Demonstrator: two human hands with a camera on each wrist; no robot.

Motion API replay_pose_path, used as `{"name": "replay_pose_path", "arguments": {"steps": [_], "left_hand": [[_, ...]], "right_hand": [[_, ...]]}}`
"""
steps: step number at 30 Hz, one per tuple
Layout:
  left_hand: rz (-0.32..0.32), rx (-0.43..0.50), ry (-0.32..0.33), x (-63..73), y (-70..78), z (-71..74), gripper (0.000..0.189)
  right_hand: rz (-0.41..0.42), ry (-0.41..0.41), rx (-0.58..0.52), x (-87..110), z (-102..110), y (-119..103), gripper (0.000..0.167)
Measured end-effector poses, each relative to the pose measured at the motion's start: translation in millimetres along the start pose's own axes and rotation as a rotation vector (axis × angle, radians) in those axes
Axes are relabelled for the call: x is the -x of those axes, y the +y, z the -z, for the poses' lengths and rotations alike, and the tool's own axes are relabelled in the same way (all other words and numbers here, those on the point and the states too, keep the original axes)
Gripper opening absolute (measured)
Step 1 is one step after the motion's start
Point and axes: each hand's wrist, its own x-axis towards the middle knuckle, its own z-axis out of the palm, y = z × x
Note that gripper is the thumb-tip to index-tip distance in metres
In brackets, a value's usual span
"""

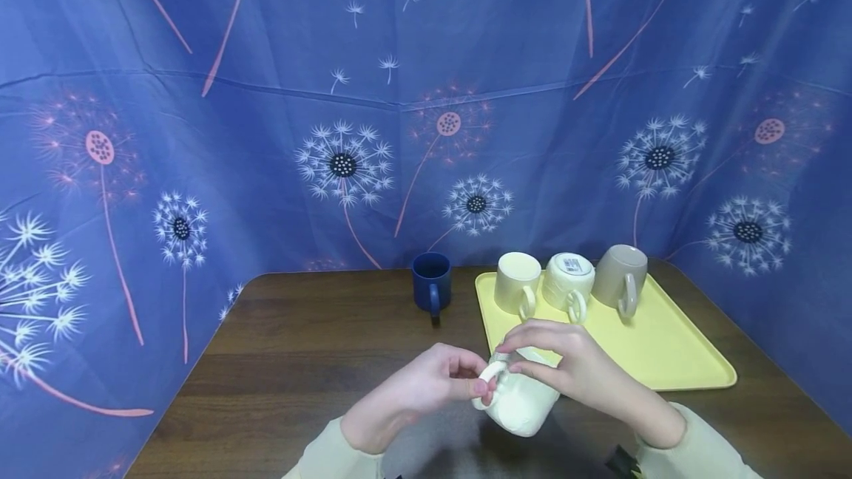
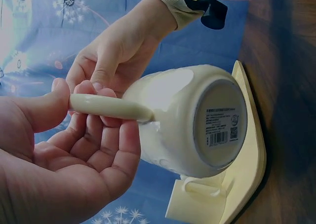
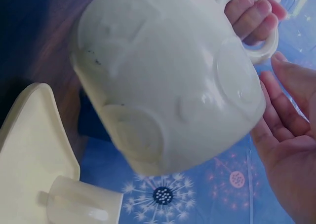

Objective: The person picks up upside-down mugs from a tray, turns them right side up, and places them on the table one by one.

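Note:
A cream mug (image 1: 526,401) with raised relief on its side is held tilted over the table's front. My left hand (image 1: 442,379) grips its handle (image 2: 106,105), thumb on one side and fingers curled on the other. My right hand (image 1: 572,364) pinches the mug close to the handle; its thumb (image 3: 280,58) is right at the handle, and its other fingertips are partly hidden at the rim. The mug's base (image 2: 219,123), with a printed label and barcode, faces the left wrist view.
A yellow tray (image 1: 672,346) on the right carries a cream mug (image 1: 515,283), a white relief mug (image 1: 566,287) and a grey mug (image 1: 619,276), all upside down. A dark blue mug (image 1: 431,283) stands upright on the wooden table (image 1: 319,346). A blue curtain (image 1: 266,168) hangs behind.

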Motion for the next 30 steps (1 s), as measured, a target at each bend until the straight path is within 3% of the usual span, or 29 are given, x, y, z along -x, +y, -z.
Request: {"name": "replay_pose_path", "arguments": {"steps": [6, 13, 16, 21, 25, 30], "left_hand": [[0.002, 0.009, 0.077, 5.0, -1.2, 3.2, 0.02], [-0.037, -0.043, 0.176, 10.6, -3.7, 9.0, 0.018], [-0.043, -0.045, 0.204, 13.6, -5.9, 13.7, 0.018], [-0.059, -0.039, 0.234, 17.4, -9.8, 22.5, 0.021], [-0.085, -0.034, 0.263, 20.2, -12.2, 27.4, 0.023], [-0.098, -0.019, 0.321, 23.3, -11.8, 31.0, 0.024]], "right_hand": [[-0.104, 0.053, 0.055, 3.3, 5, 8, 0.035], [-0.153, 0.114, 0.116, 5.1, 14, 18, 0.038], [-0.219, 0.137, 0.065, 6.0, 18, 22, 0.034], [-0.459, 0.197, -0.056, 7.7, 22, 27, 0.021], [-0.678, 0.212, -0.05, 10.4, 24, 32, 0.022], [-0.826, 0.203, -0.059, 14.3, 23, 40, 0.029]]}}
